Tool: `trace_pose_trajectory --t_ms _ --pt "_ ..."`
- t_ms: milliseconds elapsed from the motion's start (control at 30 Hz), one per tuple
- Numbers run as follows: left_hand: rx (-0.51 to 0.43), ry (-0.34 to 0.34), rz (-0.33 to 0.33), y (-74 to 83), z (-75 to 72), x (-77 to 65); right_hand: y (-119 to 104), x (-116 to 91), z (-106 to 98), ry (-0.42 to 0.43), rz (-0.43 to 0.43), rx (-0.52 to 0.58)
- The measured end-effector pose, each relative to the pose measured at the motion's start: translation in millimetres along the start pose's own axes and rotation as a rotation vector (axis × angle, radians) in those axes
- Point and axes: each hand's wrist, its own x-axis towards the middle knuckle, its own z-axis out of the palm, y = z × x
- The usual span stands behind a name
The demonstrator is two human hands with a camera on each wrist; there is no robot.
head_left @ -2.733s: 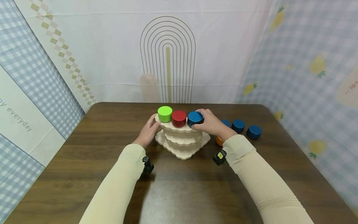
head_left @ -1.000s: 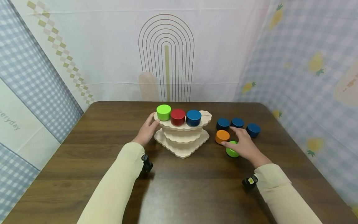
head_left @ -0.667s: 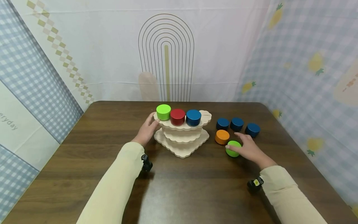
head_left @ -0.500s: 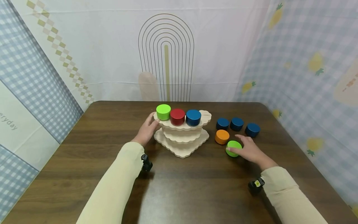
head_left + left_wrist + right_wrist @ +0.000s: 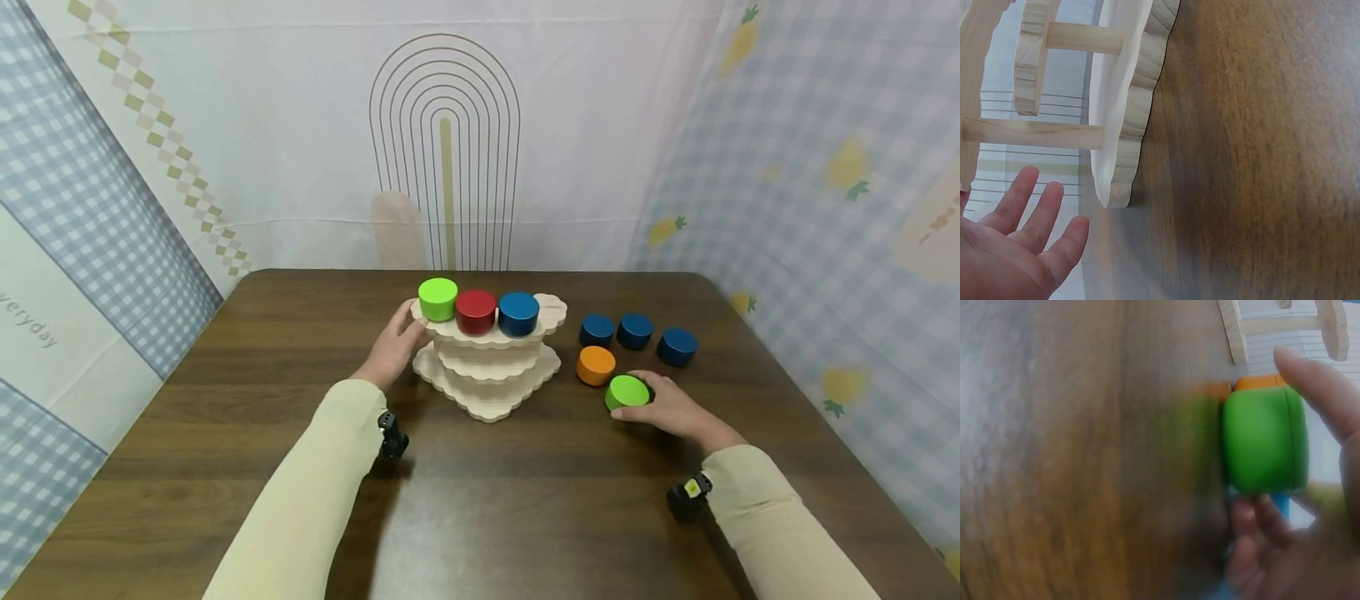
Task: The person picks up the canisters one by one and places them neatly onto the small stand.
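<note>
A pale wooden tiered stand [image 5: 489, 404] with scalloped edges stands mid-table. On its top tier sit a green round block [image 5: 437, 300], a red round block [image 5: 476, 313] and a blue round block [image 5: 518, 314]. My left hand [image 5: 390, 350] grips the left corner of that top tier; in the left wrist view several of its fingers [image 5: 1047, 206] stretch out below the tier. To the right of the stand, my right hand [image 5: 671, 408] has its thumb and fingers round a second green round block [image 5: 627, 393], still low at the table. In the right wrist view its fingertips [image 5: 1244, 512] meet the block's side.
An orange round block [image 5: 596, 366] stands beside the held green one. Behind them are three blue round blocks, the nearest to the table's right edge being a dark blue block [image 5: 677, 347]. The brown table [image 5: 480, 517] ends at a patterned cloth backdrop [image 5: 315, 167].
My right hand let go of the blue block on the top tier, moved right and down, and came round the green block, its thumb dropping to the near side. The left hand stayed put.
</note>
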Motion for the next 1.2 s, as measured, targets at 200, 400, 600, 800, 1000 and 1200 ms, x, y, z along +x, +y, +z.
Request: trace_pose_trajectory --t_ms 200,400,600,800,1000,1200 --pt "0.019 0.008 -0.01 0.6 -0.3 0.2 2 0 0 0.01 -0.032 0.041" --pt "-0.001 0.004 -0.013 -12.1 -1.2 10.5 0 -2 1 0.027 -0.053 0.044" --pt "0.017 0.029 0.011 -35.8 0.5 25.3 -1 0 0 0.056 -0.065 0.023" --pt "-0.003 0.026 0.012 -33.6 0.8 24.4 -7 1 -3 0.111 -0.093 -0.022" --pt "-0.046 -0.005 -0.016 -10.5 -0.8 10.5 -17 0 -8 0.147 -0.122 -0.017" --pt "-0.061 0.003 0.012 -21.5 0.7 16.9 -28 2 -14 0.181 -0.13 -0.012"
